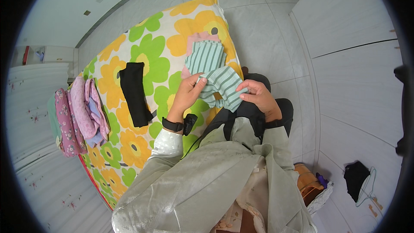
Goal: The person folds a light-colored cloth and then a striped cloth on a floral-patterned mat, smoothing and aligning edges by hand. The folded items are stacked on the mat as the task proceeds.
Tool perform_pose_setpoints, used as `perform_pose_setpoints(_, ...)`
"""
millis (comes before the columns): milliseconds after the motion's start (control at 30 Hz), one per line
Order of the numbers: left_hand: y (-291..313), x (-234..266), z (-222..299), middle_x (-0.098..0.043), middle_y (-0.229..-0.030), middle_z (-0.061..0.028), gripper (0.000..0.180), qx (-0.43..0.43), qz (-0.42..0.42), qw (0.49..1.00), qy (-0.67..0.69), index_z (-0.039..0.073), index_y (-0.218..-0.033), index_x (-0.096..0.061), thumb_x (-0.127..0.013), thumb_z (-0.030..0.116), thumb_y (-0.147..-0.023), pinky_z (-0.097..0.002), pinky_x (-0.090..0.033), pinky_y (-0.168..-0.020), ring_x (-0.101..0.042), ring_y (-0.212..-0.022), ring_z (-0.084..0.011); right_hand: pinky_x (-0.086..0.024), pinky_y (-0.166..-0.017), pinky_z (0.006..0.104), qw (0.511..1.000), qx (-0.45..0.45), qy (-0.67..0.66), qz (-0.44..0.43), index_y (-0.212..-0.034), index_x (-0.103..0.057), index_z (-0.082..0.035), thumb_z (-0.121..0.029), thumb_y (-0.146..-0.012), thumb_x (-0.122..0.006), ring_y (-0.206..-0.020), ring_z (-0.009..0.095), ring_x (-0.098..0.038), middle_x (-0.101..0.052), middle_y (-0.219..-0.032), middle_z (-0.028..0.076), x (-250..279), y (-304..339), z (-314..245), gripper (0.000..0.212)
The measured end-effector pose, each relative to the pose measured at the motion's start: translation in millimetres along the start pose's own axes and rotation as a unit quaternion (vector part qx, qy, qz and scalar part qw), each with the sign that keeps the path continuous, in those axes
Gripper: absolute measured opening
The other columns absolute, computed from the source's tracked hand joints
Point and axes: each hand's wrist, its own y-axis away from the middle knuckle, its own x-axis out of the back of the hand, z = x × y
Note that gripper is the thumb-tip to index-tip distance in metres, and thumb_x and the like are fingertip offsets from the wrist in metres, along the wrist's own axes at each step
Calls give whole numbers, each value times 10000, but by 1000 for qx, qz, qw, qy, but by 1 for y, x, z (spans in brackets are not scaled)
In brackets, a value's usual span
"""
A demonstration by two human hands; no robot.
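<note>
Both my hands hold a mint-green garment with darker stripes, its exact kind unclear, above my lap at the bed's edge. My left hand pinches its left side between thumb and fingers. On its right side, my right hand grips the cloth near the lower corner. Just beyond it lies a folded piece of the same striped cloth, resting on a pink cloth. Further left on the bed is a folded black garment, lying lengthwise.
A bed with a yellow and green flowered sheet spreads to my left. Folded pink and floral clothes are stacked at its far left edge. Pale cabinets stand to the right, where a black garment hangs near a wooden bucket.
</note>
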Motion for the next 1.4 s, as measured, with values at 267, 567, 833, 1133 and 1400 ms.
perform_pose_setpoints(267, 3, -1, 8, -602, -872, 15, 310, 15, -112, 992, 61, -25, -1081, -590, -474, 245, -984, -247, -441, -754, -517, -818, -75, -433, -764, 208, 999, 42, -19, 19, -1033, -596, -3, 15, -817, -618, -867, 52, -539, -597, -949, -1, -11, -8, -3, 218)
perform_pose_setpoints(567, 5, -5, 5, -605, -966, 12, 401, 71, -111, 982, 134, -25, -1113, -583, -442, 329, -993, -244, -421, -824, -515, -912, -74, -422, -817, 225, 984, 142, 60, 92, -1036, -555, -20, 45, -780, -616, -911, 75, -535, -577, -970, 7, -27, -14, -5, 272)
perform_pose_setpoints(833, 8, -17, 5, -597, -939, -6, 337, 71, -100, 984, 131, -28, -1055, -594, -514, 285, -959, -258, -427, -769, -516, -872, -84, -442, -797, 240, 966, 170, 112, 156, -1032, -566, -3, 45, -768, -613, -867, 90, -555, -595, -942, 28, -34, -16, -3, 273)
perform_pose_setpoints(1133, 3, -13, 12, -572, -790, -83, 161, 0, -130, 991, -22, -36, -940, -581, -573, 118, -893, -297, -424, -670, -533, -749, -149, -431, -898, 335, 880, 256, 344, 206, -1137, -567, -44, -66, -702, -728, -977, 230, -568, -599, -1032, 119, -37, -11, -28, 464)
perform_pose_setpoints(1400, 1, -18, 23, -566, -781, -68, 135, -116, -170, 976, -74, -6, -939, -588, -601, 110, -871, -289, -420, -675, -518, -748, -134, -431, -686, 329, 904, 191, 382, 13, -890, -620, 4, -123, -701, -741, -802, 221, -565, -616, -799, 98, -39, -13, -39, 258)
